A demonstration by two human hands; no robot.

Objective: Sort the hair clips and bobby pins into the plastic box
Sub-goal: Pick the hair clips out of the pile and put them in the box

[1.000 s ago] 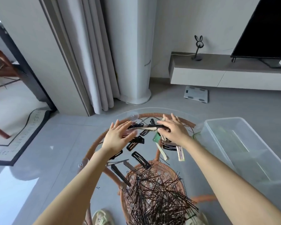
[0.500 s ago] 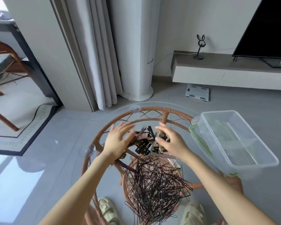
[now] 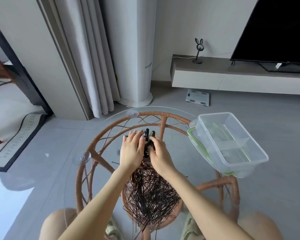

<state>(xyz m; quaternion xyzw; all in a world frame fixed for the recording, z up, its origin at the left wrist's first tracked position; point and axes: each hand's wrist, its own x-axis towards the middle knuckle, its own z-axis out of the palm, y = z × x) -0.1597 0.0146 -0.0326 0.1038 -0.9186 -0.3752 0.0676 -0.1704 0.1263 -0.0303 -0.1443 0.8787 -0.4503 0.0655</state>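
My left hand (image 3: 131,151) and my right hand (image 3: 158,153) press together around a bunch of dark hair clips (image 3: 148,137) over the middle of the round glass table (image 3: 100,134). The clips stick up between my fingers; most of the bunch is hidden by my hands. A big heap of thin dark bobby pins (image 3: 151,191) lies on the glass just below my wrists. The clear plastic box (image 3: 232,144) stands at the table's right edge, divided inside, with its green-rimmed lid under it.
The glass top rests on a rattan frame (image 3: 93,153) with suction cups. My knees and slippers show under the glass. On the floor beyond lie a bathroom scale (image 3: 197,97) and a white column by the curtain. A TV bench stands at the back right.
My hands swept the scattered hair clips together and closed in on them, from spread apart to pressed around one bunch. The view tilted down and back.
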